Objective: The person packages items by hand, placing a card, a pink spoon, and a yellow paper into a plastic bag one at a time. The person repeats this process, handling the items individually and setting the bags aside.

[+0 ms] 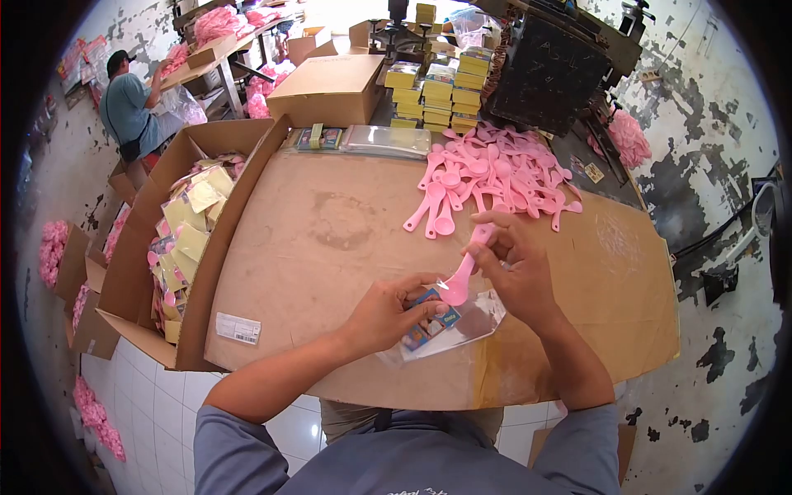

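Observation:
Between the thumb and fingers of my right hand is the handle of a pink measuring spoon, its bowl pointing down and toward the left. My left hand pinches a clear plastic bag with a blue printed card in it. The spoon's bowl overlaps the upper edge of the bag, right by my left fingertips. Just beyond my right hand, a heap of pink spoons spreads over the cardboard-covered table.
An open carton at the left holds packed bags with yellow cards. Stacks of cards and clear plastic sleeves lie along the back, beside a closed box and a dark machine. A person works far left.

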Motion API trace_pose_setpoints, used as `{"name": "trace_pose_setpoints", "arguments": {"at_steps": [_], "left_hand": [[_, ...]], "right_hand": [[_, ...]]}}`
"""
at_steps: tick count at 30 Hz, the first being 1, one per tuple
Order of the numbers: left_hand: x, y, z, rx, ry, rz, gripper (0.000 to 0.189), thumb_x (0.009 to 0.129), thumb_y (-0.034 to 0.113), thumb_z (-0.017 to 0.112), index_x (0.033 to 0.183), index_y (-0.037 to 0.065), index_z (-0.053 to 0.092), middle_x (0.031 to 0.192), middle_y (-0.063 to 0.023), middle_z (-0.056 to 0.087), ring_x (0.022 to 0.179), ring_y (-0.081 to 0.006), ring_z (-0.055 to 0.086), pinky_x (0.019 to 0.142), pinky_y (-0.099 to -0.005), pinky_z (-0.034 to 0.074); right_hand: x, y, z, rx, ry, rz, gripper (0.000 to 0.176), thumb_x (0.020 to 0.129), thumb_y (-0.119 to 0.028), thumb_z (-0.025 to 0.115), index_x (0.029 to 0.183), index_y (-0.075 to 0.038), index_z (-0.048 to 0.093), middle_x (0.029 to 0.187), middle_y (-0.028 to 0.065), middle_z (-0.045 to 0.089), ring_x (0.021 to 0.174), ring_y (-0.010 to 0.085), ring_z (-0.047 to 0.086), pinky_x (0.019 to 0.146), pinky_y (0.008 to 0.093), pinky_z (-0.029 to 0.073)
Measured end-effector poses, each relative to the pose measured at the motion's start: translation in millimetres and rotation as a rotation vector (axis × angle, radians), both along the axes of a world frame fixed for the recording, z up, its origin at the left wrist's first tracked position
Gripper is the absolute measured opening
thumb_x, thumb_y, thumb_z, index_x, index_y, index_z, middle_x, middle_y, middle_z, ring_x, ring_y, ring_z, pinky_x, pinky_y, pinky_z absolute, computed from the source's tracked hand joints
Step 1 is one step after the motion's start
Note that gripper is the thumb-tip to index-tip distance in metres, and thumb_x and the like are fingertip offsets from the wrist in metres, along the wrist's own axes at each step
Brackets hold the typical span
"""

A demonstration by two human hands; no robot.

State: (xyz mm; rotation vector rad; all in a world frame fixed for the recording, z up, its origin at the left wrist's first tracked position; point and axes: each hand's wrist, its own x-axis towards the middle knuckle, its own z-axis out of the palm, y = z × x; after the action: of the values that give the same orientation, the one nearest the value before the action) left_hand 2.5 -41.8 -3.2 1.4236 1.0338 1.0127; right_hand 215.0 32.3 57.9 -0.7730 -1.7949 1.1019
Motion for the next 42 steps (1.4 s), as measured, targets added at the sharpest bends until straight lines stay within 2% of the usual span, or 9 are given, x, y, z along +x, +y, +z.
{"name": "trace_pose_setpoints", "arguments": {"at_steps": [5, 11, 13, 19, 22, 25, 31, 35, 42], "left_hand": [[-0.4, -0.3, 4.2, -0.103, -0.133, -0.012, 0.040, 0.103, 0.017, 0.067, 0.138, 0.001, 0.059, 0.100, -0.0080, 0.077, 0.088, -0.0058, 0.068, 0.074, -0.0253, 0.057], [-5.3, 2.9, 11.6, -0.138, -0.334, -0.058, 0.039, 0.105, 0.019, 0.064, 0.139, 0.000, 0.057, 0.107, -0.0050, 0.074, 0.093, -0.0047, 0.066, 0.080, -0.0235, 0.055], [-9.3, 0.8, 22.8, -0.187, -0.322, -0.121, 0.039, 0.106, 0.020, 0.063, 0.138, 0.000, 0.057, 0.107, -0.0038, 0.074, 0.091, -0.0045, 0.065, 0.080, -0.0235, 0.054], [-11.8, 3.5, 7.5, -0.238, -0.420, -0.330, 0.047, 0.107, 0.024, 0.061, 0.146, 0.003, 0.050, 0.118, -0.0062, 0.072, 0.106, -0.0092, 0.066, 0.091, -0.0281, 0.054], [-3.2, -2.0, 14.4, 0.084, -0.399, -0.140, 0.049, 0.105, 0.026, 0.062, 0.147, 0.003, 0.049, 0.136, -0.0121, 0.064, 0.125, -0.0165, 0.060, 0.103, -0.0343, 0.049], [-13.8, -0.4, 22.2, 0.442, -0.069, -0.112, 0.053, 0.102, 0.024, 0.066, 0.147, 0.002, 0.049, 0.148, -0.0154, 0.054, 0.138, -0.0223, 0.053, 0.112, -0.0387, 0.043], [-0.1, -18.0, 42.0, 0.443, 0.087, -0.010, 0.047, 0.097, 0.014, 0.072, 0.140, 0.001, 0.057, 0.130, -0.0139, 0.069, 0.121, -0.0212, 0.066, 0.104, -0.0364, 0.051], [5.9, -12.4, 31.1, 0.433, -0.087, 0.026, 0.036, 0.100, 0.009, 0.067, 0.135, 0.000, 0.061, 0.111, -0.0104, 0.077, 0.099, -0.0142, 0.072, 0.086, -0.0292, 0.057], [-3.0, -17.4, 41.8, 0.187, -0.125, 0.015, 0.033, 0.104, 0.003, 0.059, 0.136, -0.004, 0.059, 0.104, -0.0126, 0.077, 0.097, -0.0127, 0.072, 0.082, -0.0266, 0.058]], "right_hand": [[-8.4, -10.0, -15.6, 0.053, 0.004, -0.030, 0.034, 0.102, -0.007, 0.064, 0.135, -0.001, 0.056, 0.100, 0.0109, 0.074, 0.087, 0.0132, 0.070, 0.077, 0.0271, 0.056], [-7.4, -10.9, -13.9, 0.004, -0.031, 0.315, 0.032, 0.107, -0.014, 0.052, 0.134, 0.000, 0.062, 0.148, 0.0136, 0.056, 0.135, 0.0255, 0.055, 0.111, 0.0404, 0.044], [-3.1, -0.4, -5.4, -0.073, 0.077, 0.329, 0.029, 0.105, -0.011, 0.055, 0.129, -0.002, 0.066, 0.152, 0.0136, 0.051, 0.138, 0.0256, 0.051, 0.113, 0.0413, 0.042], [1.8, -6.4, 33.8, 0.300, -0.232, 0.428, 0.019, 0.094, -0.005, 0.068, 0.112, -0.008, 0.074, 0.131, 0.0113, 0.064, 0.127, 0.0284, 0.060, 0.105, 0.0427, 0.048], [2.9, -18.9, 65.2, 0.565, -0.361, 0.323, 0.014, 0.091, -0.006, 0.072, 0.104, -0.008, 0.074, 0.113, 0.0090, 0.069, 0.110, 0.0300, 0.066, 0.093, 0.0424, 0.052], [6.4, -34.0, 82.6, 0.653, -0.462, 0.197, 0.012, 0.089, -0.006, 0.073, 0.102, -0.007, 0.073, 0.100, 0.0088, 0.070, 0.093, 0.0299, 0.068, 0.080, 0.0408, 0.053], [4.9, -43.3, 68.8, 0.532, -0.491, 0.054, 0.011, 0.090, -0.007, 0.073, 0.101, -0.004, 0.071, 0.088, 0.0105, 0.069, 0.074, 0.0264, 0.068, 0.066, 0.0365, 0.053], [0.5, -51.9, 72.9, 0.385, -0.484, 0.061, 0.010, 0.092, -0.008, 0.073, 0.101, -0.003, 0.071, 0.085, 0.0108, 0.068, 0.072, 0.0242, 0.068, 0.064, 0.0356, 0.054], [-4.5, -37.7, 46.9, 0.845, -0.383, -0.190, 0.014, 0.086, -0.009, 0.076, 0.099, -0.007, 0.070, 0.101, 0.0079, 0.067, 0.089, 0.0258, 0.067, 0.073, 0.0365, 0.052]]}}
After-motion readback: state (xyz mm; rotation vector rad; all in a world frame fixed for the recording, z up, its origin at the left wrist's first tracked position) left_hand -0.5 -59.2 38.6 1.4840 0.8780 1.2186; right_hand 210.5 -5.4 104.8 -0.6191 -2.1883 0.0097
